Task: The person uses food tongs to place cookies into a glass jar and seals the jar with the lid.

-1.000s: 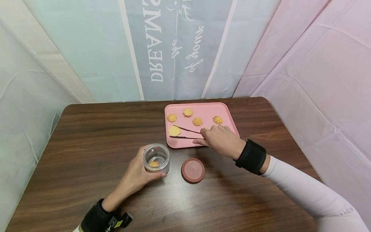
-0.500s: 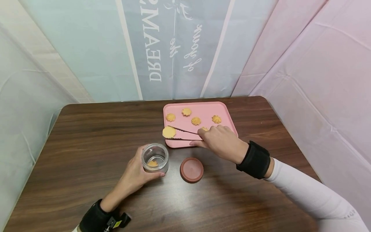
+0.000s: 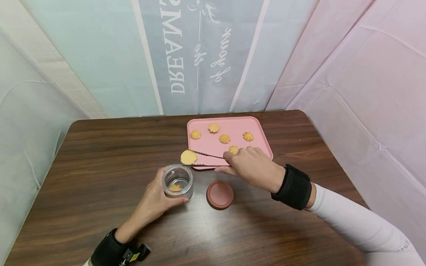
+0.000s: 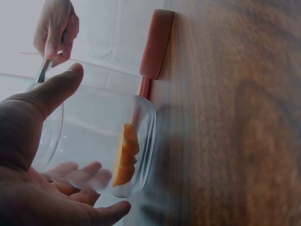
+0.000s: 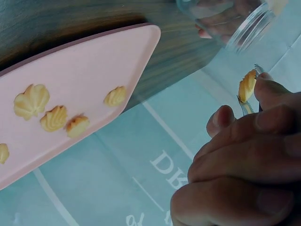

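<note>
My left hand [image 3: 156,199] grips a small clear glass jar [image 3: 178,181] standing on the wooden table, with one cookie [image 3: 175,187] lying in its bottom; the left wrist view shows that jar [image 4: 94,141] and cookie [image 4: 126,155] close up. My right hand [image 3: 249,166] holds metal tongs [image 3: 208,159] that pinch a round cookie [image 3: 188,157] just above and behind the jar mouth, off the tray's near left corner. In the right wrist view the pinched cookie [image 5: 247,85] shows beside my fingers [image 5: 268,122].
A pink tray [image 3: 256,130] at the back centre holds several piped cookies [image 3: 224,139]. A reddish-brown jar lid [image 3: 219,194] lies flat to the right of the jar. Fabric backdrops close in the table behind and on both sides.
The right hand lifted the cookie off the tray with the tongs and carried it left and nearer, to just above the jar. The left hand and jar stayed put.
</note>
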The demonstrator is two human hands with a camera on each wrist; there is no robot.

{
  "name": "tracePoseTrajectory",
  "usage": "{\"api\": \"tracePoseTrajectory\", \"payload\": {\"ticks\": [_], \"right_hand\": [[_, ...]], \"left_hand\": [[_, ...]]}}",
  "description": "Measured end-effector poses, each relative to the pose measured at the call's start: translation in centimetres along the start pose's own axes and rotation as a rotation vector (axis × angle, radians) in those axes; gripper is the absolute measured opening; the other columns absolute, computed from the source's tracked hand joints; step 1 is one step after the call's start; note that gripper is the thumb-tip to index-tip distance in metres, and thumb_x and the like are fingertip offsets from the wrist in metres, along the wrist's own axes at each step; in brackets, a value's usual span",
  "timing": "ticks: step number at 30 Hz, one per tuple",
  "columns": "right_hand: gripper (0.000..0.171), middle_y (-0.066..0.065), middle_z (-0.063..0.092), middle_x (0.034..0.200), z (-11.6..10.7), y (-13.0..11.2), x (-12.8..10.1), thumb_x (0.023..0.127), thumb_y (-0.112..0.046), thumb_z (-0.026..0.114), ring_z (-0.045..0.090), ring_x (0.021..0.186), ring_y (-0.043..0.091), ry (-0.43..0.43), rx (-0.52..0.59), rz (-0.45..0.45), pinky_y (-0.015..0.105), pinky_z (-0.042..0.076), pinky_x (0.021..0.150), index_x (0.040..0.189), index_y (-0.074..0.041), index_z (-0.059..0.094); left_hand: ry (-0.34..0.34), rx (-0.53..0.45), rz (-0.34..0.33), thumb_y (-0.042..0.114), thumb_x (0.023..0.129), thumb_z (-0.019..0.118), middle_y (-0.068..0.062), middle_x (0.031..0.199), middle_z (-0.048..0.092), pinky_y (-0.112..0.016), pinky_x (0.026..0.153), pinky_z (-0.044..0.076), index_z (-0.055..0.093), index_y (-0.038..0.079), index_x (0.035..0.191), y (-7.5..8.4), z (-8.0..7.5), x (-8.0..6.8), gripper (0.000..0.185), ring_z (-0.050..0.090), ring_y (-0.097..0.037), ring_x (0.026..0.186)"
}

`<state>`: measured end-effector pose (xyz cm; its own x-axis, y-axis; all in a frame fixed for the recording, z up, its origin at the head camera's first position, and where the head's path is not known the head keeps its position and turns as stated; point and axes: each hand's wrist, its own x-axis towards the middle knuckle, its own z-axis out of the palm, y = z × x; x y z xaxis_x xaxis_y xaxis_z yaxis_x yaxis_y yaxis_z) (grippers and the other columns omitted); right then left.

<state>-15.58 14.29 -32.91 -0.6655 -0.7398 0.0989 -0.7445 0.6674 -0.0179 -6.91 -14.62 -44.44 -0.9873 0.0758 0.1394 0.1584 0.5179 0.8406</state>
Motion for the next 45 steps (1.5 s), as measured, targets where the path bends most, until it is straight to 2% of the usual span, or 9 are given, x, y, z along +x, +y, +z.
{"api": "tracePoseTrajectory", "payload": {"ticks": [6, 14, 34, 45], "right_hand": [[0.047, -0.008, 0.039, 0.052, -0.1, -1.0, -0.4, 0.095, -0.056, 0.072, 0.041, 0.042, 0.013, 0.04, -0.023, -0.059, 0.034, 0.041, 0.043, 0.075, -0.017, 0.055], [0.049, -0.008, 0.037, 0.05, 0.0, -1.9, -0.8, 0.096, -0.058, 0.07, 0.041, 0.041, 0.01, 0.045, -0.049, -0.108, 0.03, 0.038, 0.041, 0.074, -0.018, 0.053], [0.048, -0.01, 0.036, 0.05, 0.5, -2.5, -0.8, 0.096, -0.055, 0.071, 0.039, 0.044, 0.007, 0.014, -0.031, -0.126, 0.029, 0.034, 0.042, 0.073, -0.018, 0.051], [0.048, -0.009, 0.038, 0.051, 0.6, -2.5, -0.8, 0.098, -0.058, 0.067, 0.043, 0.043, 0.009, 0.008, -0.047, -0.137, 0.03, 0.036, 0.041, 0.077, -0.017, 0.053]], "left_hand": [[-0.007, 0.004, -0.012, 0.024, 0.064, 0.104, -0.019, 0.134, 0.066, -0.059, 0.101, 0.05, 0.046, 0.002, 0.144, -0.1, 0.0, 0.0, 0.101, 0.065, -0.037, 0.122], [-0.018, 0.02, -0.023, 0.025, 0.065, 0.104, -0.02, 0.133, 0.066, -0.059, 0.1, 0.051, 0.044, 0.001, 0.145, -0.1, 0.0, 0.0, 0.102, 0.065, -0.038, 0.122], [-0.019, 0.005, -0.039, 0.024, 0.065, 0.104, -0.018, 0.134, 0.066, -0.057, 0.101, 0.051, 0.045, 0.001, 0.145, 0.1, 0.1, 0.0, 0.102, 0.065, -0.035, 0.122], [-0.006, 0.017, -0.013, 0.026, 0.064, 0.104, -0.017, 0.132, 0.068, -0.059, 0.101, 0.05, 0.047, 0.002, 0.143, 0.1, 0.0, 0.0, 0.101, 0.065, -0.036, 0.122]]}}
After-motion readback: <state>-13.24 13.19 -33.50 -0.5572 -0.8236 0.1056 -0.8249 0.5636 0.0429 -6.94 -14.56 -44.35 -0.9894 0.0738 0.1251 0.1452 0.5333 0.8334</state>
